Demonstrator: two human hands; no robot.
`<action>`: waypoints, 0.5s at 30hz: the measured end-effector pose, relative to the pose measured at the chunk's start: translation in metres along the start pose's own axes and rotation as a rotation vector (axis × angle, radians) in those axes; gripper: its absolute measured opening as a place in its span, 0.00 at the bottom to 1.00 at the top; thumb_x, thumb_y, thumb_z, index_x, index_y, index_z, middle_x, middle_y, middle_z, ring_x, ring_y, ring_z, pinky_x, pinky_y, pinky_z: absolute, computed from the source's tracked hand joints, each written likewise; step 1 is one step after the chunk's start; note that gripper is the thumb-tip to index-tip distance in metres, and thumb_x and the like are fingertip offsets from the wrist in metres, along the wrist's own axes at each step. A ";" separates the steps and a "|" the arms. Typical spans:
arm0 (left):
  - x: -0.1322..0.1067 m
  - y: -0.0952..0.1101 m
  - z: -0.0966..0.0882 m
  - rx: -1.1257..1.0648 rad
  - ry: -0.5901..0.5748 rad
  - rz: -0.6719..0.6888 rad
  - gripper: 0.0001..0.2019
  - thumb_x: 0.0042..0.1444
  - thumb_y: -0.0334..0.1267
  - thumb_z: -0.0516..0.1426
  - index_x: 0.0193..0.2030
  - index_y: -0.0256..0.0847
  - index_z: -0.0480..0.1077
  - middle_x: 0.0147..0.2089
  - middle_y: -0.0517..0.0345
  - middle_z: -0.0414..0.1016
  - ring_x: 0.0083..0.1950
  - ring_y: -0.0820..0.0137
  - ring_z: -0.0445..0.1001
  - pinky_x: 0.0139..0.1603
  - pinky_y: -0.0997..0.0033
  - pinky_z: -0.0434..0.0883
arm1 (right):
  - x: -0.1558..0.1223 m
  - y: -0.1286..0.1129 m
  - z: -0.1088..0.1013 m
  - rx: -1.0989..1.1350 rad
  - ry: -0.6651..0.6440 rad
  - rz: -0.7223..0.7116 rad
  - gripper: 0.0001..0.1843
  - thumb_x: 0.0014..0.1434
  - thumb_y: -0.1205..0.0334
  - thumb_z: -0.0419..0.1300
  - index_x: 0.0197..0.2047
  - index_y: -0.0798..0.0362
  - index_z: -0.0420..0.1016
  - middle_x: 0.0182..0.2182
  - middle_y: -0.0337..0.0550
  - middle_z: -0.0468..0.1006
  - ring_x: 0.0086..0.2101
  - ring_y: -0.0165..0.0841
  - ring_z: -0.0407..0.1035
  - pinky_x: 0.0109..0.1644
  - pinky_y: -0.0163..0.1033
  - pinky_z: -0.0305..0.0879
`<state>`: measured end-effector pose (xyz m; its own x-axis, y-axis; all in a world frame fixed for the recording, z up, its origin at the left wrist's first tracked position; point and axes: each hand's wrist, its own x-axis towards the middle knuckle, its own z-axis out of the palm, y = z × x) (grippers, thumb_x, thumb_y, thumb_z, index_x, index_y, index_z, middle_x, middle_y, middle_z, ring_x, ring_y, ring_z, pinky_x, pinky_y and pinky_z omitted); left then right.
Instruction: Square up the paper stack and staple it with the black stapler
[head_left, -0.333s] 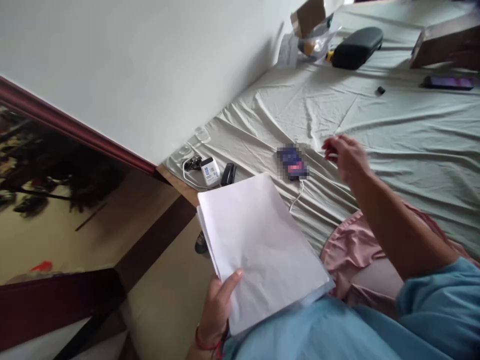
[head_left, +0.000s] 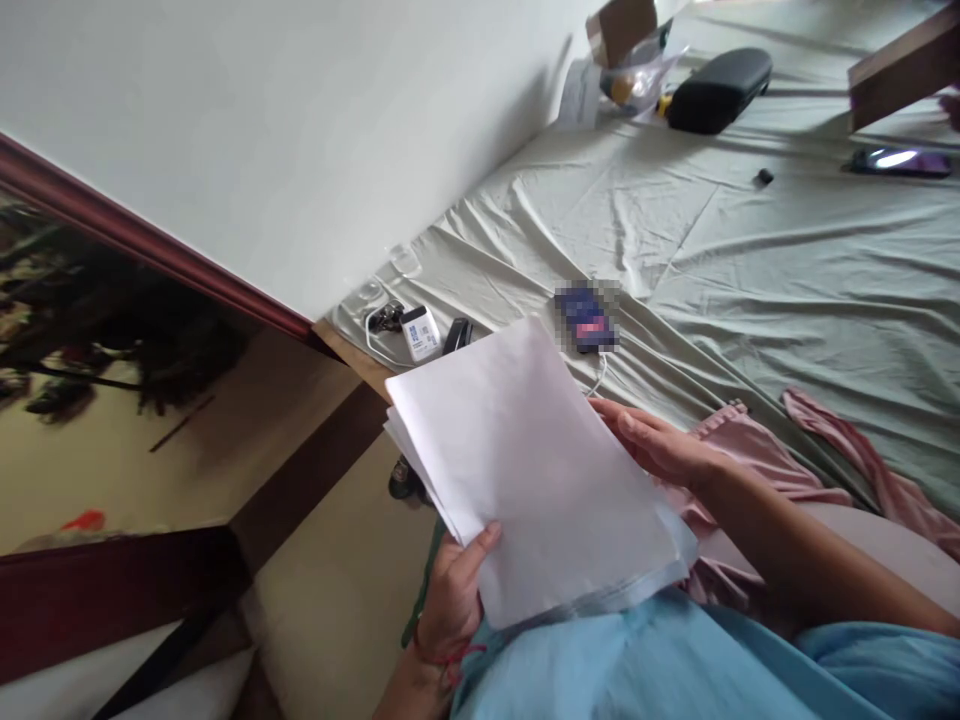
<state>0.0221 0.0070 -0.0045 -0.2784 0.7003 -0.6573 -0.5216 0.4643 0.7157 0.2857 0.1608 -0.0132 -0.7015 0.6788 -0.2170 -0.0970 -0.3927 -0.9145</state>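
Observation:
A stack of white paper sheets point(head_left: 536, 470) rests tilted above my lap, its left edges slightly fanned. My left hand point(head_left: 461, 585) grips the stack at the lower left, thumb on top and fingers hidden beneath. At the right edge of the stack is my right hand point(head_left: 656, 445), its fingers stretched out flat along the paper, fingertips partly behind it. A clear plastic sleeve or sheet point(head_left: 679, 550) shows under the stack at the lower right. Just beyond the papers a phone point(head_left: 585, 318), partly blurred out, lies on the bed with a white cable point(head_left: 600, 375) plugged in.
On the bedsheet point(head_left: 810, 270) are a white box-shaped device point(head_left: 420, 333), a black stapler-like object point(head_left: 457, 335), a black case point(head_left: 720, 90), a second phone point(head_left: 900, 162) and a cardboard box point(head_left: 904, 75). Pink cloth point(head_left: 750, 450) lies by my right arm. A wall point(head_left: 262, 130) rises at left.
My right hand has come down and left from above the bed to the right edge of the paper stack. The stack has shifted slightly, still in my left hand.

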 end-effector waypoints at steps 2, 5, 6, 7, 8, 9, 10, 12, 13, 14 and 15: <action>0.004 -0.009 0.004 0.004 -0.054 -0.036 0.25 0.39 0.45 0.75 0.42 0.34 0.79 0.44 0.45 0.83 0.54 0.50 0.80 0.54 0.59 0.76 | -0.002 0.003 0.002 0.085 -0.004 -0.023 0.36 0.64 0.37 0.59 0.68 0.47 0.68 0.61 0.51 0.76 0.57 0.42 0.73 0.60 0.47 0.70; 0.011 -0.024 0.008 0.036 -0.110 -0.028 0.27 0.40 0.46 0.75 0.46 0.34 0.79 0.45 0.45 0.83 0.55 0.51 0.79 0.58 0.57 0.75 | 0.003 0.002 0.001 0.054 0.008 0.000 0.32 0.61 0.45 0.67 0.64 0.50 0.73 0.54 0.51 0.80 0.50 0.41 0.77 0.53 0.43 0.74; 0.012 -0.029 0.008 0.059 -0.129 -0.009 0.28 0.40 0.46 0.75 0.47 0.34 0.79 0.46 0.45 0.83 0.55 0.51 0.79 0.59 0.56 0.74 | 0.006 0.002 -0.001 0.030 0.022 0.021 0.30 0.60 0.47 0.69 0.61 0.52 0.74 0.50 0.50 0.82 0.46 0.40 0.79 0.48 0.42 0.75; 0.014 -0.032 0.009 0.083 -0.150 0.012 0.29 0.40 0.45 0.75 0.49 0.34 0.79 0.46 0.45 0.83 0.55 0.51 0.79 0.60 0.56 0.73 | 0.010 0.004 -0.002 0.017 0.043 0.042 0.29 0.58 0.48 0.70 0.59 0.53 0.76 0.46 0.49 0.83 0.41 0.39 0.79 0.44 0.41 0.76; 0.015 -0.033 0.010 0.100 -0.173 0.033 0.30 0.41 0.44 0.75 0.50 0.34 0.79 0.47 0.45 0.83 0.55 0.52 0.79 0.61 0.56 0.72 | 0.013 0.007 -0.004 0.015 0.070 0.057 0.28 0.57 0.49 0.71 0.56 0.54 0.77 0.42 0.48 0.84 0.37 0.38 0.79 0.41 0.39 0.75; 0.016 -0.034 0.010 0.103 -0.190 0.051 0.30 0.42 0.44 0.74 0.52 0.34 0.78 0.48 0.45 0.82 0.55 0.53 0.79 0.62 0.56 0.72 | 0.015 0.011 -0.006 0.022 0.097 0.062 0.27 0.56 0.48 0.72 0.54 0.55 0.78 0.39 0.46 0.84 0.35 0.37 0.79 0.38 0.39 0.75; 0.016 -0.034 0.011 0.089 -0.195 0.062 0.30 0.43 0.44 0.74 0.53 0.34 0.78 0.49 0.45 0.82 0.55 0.53 0.79 0.62 0.56 0.71 | 0.017 0.016 -0.008 0.030 0.114 0.060 0.27 0.55 0.48 0.72 0.53 0.55 0.78 0.38 0.46 0.84 0.33 0.37 0.78 0.37 0.39 0.75; 0.017 -0.031 0.011 0.030 -0.169 0.059 0.29 0.46 0.46 0.73 0.54 0.35 0.77 0.50 0.45 0.82 0.54 0.53 0.79 0.60 0.56 0.72 | 0.019 0.027 -0.011 0.033 0.125 0.053 0.27 0.56 0.46 0.71 0.52 0.55 0.78 0.37 0.46 0.83 0.32 0.36 0.78 0.36 0.38 0.75; 0.017 -0.030 0.011 0.001 -0.143 0.052 0.28 0.46 0.47 0.72 0.53 0.35 0.78 0.49 0.45 0.82 0.54 0.53 0.79 0.59 0.56 0.73 | 0.018 0.032 -0.012 0.023 0.125 0.051 0.26 0.56 0.46 0.70 0.51 0.55 0.78 0.37 0.45 0.83 0.32 0.36 0.77 0.35 0.38 0.74; 0.018 -0.029 0.011 -0.016 -0.116 0.045 0.27 0.46 0.48 0.72 0.51 0.35 0.78 0.48 0.45 0.82 0.54 0.53 0.79 0.57 0.56 0.74 | 0.018 0.036 -0.013 0.005 0.126 0.045 0.26 0.57 0.45 0.69 0.51 0.55 0.77 0.36 0.45 0.82 0.31 0.36 0.77 0.35 0.38 0.74; 0.020 -0.028 0.011 -0.016 -0.090 0.045 0.26 0.46 0.48 0.72 0.48 0.35 0.78 0.46 0.46 0.82 0.53 0.53 0.79 0.56 0.57 0.74 | 0.017 0.039 -0.014 -0.023 0.133 0.029 0.26 0.58 0.44 0.68 0.51 0.55 0.77 0.36 0.44 0.82 0.32 0.36 0.76 0.35 0.37 0.73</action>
<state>0.0401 0.0137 -0.0351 -0.2281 0.7665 -0.6003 -0.5233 0.4235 0.7395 0.2795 0.1656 -0.0567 -0.6039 0.7442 -0.2854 -0.0608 -0.4001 -0.9144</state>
